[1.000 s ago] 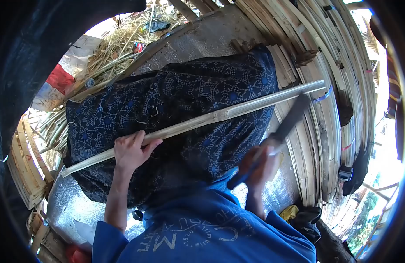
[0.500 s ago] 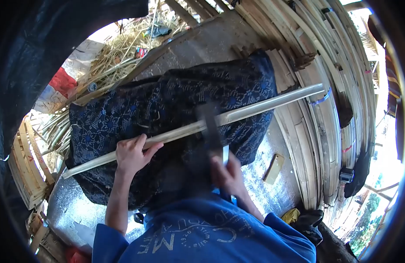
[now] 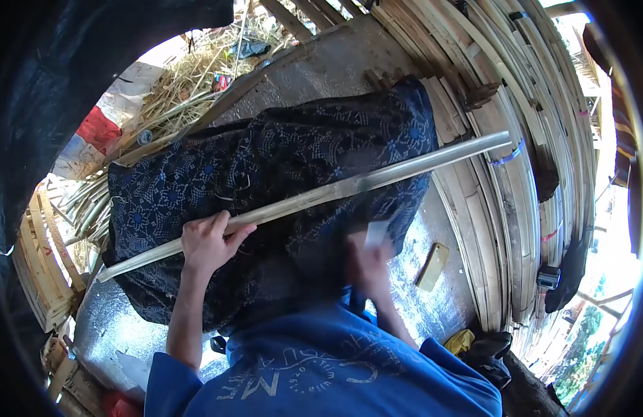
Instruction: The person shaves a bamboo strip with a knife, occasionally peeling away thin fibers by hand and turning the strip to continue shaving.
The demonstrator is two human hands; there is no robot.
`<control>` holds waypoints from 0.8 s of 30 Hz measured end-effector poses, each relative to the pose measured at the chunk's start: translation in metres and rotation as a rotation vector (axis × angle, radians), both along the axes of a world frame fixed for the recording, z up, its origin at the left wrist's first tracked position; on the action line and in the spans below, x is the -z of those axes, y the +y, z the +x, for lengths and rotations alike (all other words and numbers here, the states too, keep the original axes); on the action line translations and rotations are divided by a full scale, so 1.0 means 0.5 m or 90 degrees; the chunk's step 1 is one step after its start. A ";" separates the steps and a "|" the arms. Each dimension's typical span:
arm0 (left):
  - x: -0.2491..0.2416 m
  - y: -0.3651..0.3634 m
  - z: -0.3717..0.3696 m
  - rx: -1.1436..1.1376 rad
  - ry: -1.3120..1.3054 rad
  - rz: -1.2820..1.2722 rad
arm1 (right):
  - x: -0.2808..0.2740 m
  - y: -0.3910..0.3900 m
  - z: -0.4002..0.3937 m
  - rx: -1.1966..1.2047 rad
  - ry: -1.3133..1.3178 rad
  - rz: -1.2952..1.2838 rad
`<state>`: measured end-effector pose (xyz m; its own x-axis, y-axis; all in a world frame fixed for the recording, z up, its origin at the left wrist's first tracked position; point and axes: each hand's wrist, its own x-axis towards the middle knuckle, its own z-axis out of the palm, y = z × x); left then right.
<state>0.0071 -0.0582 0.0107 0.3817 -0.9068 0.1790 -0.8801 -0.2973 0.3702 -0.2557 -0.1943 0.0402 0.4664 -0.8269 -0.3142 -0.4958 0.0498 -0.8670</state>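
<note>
- Head view: pale strip (image 3: pixel 294 205) lies diagonally across the patterned cloth (image 3: pixel 314 142), near left to far right.
- Left hand (image 3: pixel 209 243): grasps the strip, left of its middle.
- Right hand (image 3: pixel 370 267): clenched around a knife (image 3: pixel 377 233), blurred, near side of strip.
- Phone (image 3: pixel 433 267): right of right hand.

The person wears a bright blue, short-sleeved cloth T-shirt (image 3: pixel 419 389), its front printed in worn, whitish lettering (image 3: pixel 266 386): large block capitals beside a ring of much smaller characters, too faded to read surely. The plain blue left sleeve (image 3: pixel 172 382) and matching right sleeve (image 3: pixel 460 372) leave both forearms bare. No glove covers the left hand (image 3: pixel 209 243); the right hand (image 3: pixel 370 267) is blurred. Dark navy fabric (image 3: pixel 321 132) with pale dotted motifs and brighter blue spots covers the legs.
</note>
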 end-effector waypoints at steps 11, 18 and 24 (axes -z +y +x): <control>-0.002 0.006 0.004 0.018 0.019 -0.014 | -0.066 0.029 0.043 -0.098 -0.035 0.376; -0.024 0.126 0.067 -0.031 0.088 0.059 | -0.072 -0.066 -0.010 0.091 -0.243 0.283; -0.100 0.008 -0.007 -0.016 -0.002 -0.055 | -0.138 -0.159 -0.048 0.247 -0.322 0.221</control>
